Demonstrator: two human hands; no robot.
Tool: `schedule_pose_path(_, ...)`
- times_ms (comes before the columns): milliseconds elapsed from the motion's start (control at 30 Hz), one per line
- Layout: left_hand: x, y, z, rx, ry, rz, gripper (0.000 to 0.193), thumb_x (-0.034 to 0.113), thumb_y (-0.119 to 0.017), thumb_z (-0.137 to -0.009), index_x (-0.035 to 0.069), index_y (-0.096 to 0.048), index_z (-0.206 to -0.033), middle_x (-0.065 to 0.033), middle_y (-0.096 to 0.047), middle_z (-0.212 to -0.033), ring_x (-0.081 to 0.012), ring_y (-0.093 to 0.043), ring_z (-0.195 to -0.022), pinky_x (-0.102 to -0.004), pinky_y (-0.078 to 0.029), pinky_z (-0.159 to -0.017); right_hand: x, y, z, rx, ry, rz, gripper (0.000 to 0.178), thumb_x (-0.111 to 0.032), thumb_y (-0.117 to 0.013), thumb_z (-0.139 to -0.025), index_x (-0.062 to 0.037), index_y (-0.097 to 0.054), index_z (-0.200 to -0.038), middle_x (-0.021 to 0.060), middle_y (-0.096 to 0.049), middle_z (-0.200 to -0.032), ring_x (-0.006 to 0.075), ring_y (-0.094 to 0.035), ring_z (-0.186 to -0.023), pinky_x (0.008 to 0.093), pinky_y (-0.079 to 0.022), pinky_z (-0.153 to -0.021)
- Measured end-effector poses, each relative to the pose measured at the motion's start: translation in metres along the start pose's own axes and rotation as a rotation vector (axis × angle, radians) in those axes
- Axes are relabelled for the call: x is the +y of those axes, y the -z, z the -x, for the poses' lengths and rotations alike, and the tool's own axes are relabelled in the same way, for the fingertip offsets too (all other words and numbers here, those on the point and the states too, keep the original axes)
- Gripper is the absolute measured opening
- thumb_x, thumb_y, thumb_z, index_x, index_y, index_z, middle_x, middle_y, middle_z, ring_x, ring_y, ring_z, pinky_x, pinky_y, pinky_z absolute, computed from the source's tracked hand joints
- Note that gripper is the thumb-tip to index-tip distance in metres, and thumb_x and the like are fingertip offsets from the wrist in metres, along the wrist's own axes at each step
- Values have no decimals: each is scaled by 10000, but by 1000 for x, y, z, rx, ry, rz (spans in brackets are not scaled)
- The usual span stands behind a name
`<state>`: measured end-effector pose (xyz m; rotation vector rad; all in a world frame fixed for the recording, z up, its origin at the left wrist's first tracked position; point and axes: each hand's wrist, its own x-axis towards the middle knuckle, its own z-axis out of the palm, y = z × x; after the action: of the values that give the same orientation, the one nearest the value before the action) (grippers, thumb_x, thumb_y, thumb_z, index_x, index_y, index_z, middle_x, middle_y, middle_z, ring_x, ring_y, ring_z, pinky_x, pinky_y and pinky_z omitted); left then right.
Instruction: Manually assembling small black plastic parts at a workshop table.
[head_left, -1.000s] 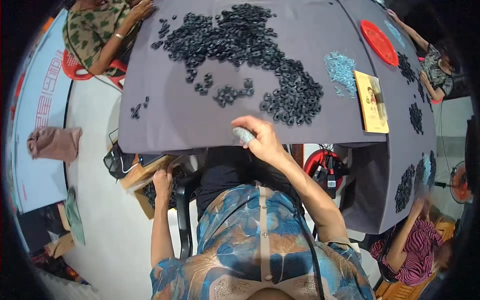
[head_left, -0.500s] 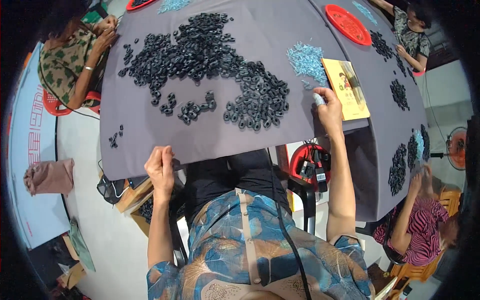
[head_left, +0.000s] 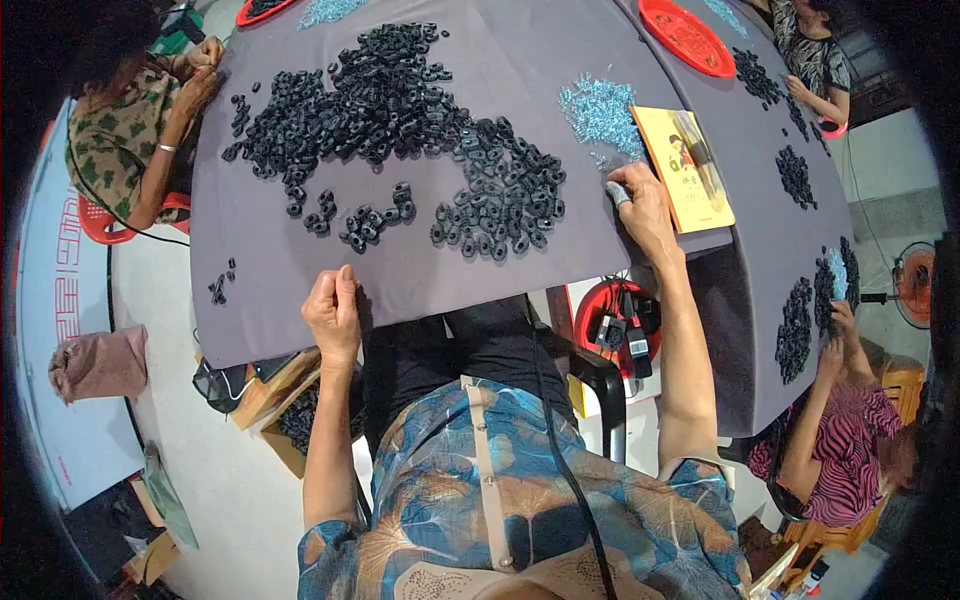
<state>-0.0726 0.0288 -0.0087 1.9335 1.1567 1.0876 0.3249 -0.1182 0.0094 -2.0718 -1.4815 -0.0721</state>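
Over the table's front edge my left hand (head_left: 333, 312) is closed in a loose fist, thumb up; what it holds, if anything, is hidden. My right hand (head_left: 645, 208) rests near the table's right side with its fingers curled in. A greyish-white covering (head_left: 618, 193) wraps one of its digits. Just beyond that hand lies a heap of small light-blue pieces (head_left: 602, 112), with a few strays close to the fingertips. A yellow booklet (head_left: 684, 170) is right beside the hand. Between my hands and farther off spreads a large heap of small black ring-like parts (head_left: 385, 95).
Smaller black clusters (head_left: 365, 228) sit nearer me on the grey cloth (head_left: 480, 285). A red tray (head_left: 686, 38) is at the far right. Co-workers sit left (head_left: 130, 135) and right (head_left: 840, 440). A black cable (head_left: 560, 440) runs down my front.
My left hand has moved right and slightly forward. My right hand's fingers have turned a little to the left, near the blue pieces. The whole view has shifted slightly.
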Motion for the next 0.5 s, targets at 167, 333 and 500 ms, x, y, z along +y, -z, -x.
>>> schedule_pose_path(167,2,0,1,-10,43,9,255,144,-574,-908,10,-538,-694,-32,-554,-614,-94,-470,-531,-247,-391,-500,-3,2,3,71,-112,-86,318,127,-489,-670,8,-598,-945,153,-582,-906,303,-578,-859,365,-466,-758)
schedule_pose_path(333,0,0,2,17,4,-37,250,140,-575,-905,11,-541,-694,-37,-555,-617,-109,-475,-529,-251,-393,-500,-11,-1,-10,101,33,-67,333,121,-464,-656,22,-587,-949,168,-576,-917,341,-560,-899,388,-451,-791)
schedule_pose_path(500,2,-5,1,31,-55,-51,249,135,-585,-897,11,-536,-686,-51,-538,-609,-133,-467,-523,-271,-387,-498,0,-1,0,65,46,38,316,111,-473,-665,14,-596,-940,156,-586,-929,321,-574,-894,377,-458,-782)
